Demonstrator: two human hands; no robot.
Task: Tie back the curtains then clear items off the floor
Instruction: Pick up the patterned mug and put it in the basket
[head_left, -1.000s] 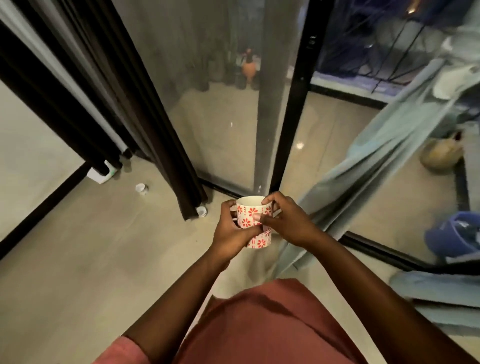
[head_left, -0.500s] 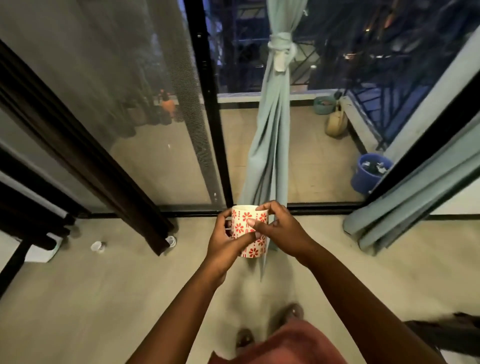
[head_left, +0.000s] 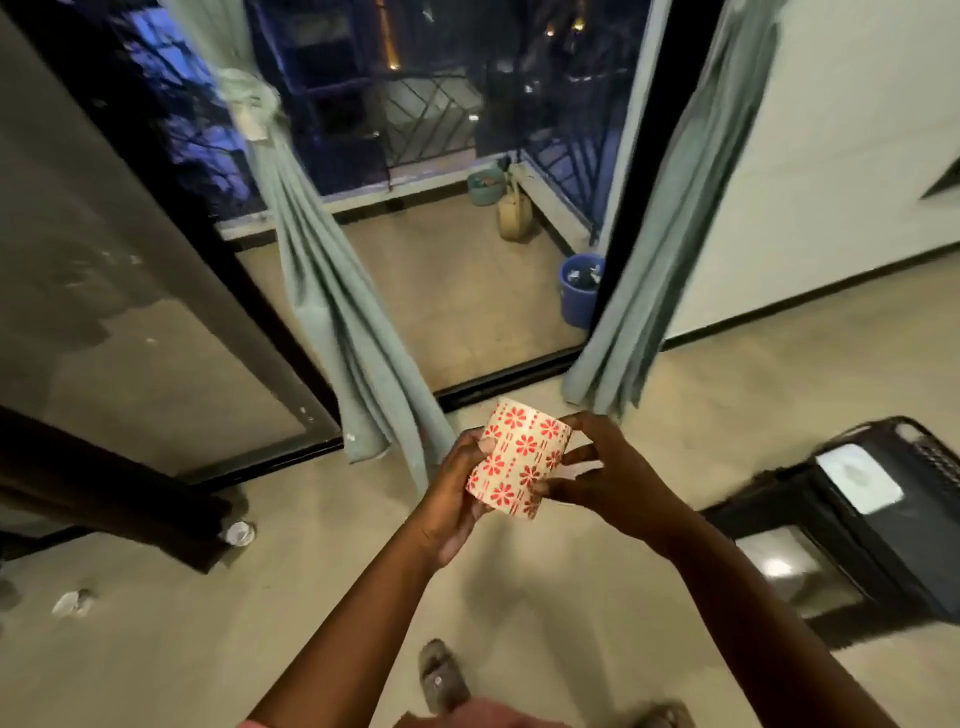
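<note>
A white mug with red flowers is held in front of me above the floor, tilted away from me. My left hand grips its left side, thumb across the front. My right hand holds its right side with curled fingers. The left pale green curtain hangs knotted high up at the glass door. The right pale green curtain hangs loose by the door frame. A small white cup and a crumpled white scrap lie on the floor at the left.
A dark chair with a glossy seat stands at my right. A dark curtain reaches the floor at the left. Outside on the balcony stand a blue bucket, a green pot and a tan jug. My sandalled foot is below.
My view has swung to the right, bringing the right curtain and the dark chair into sight. The mug has tilted away from me in both hands.
</note>
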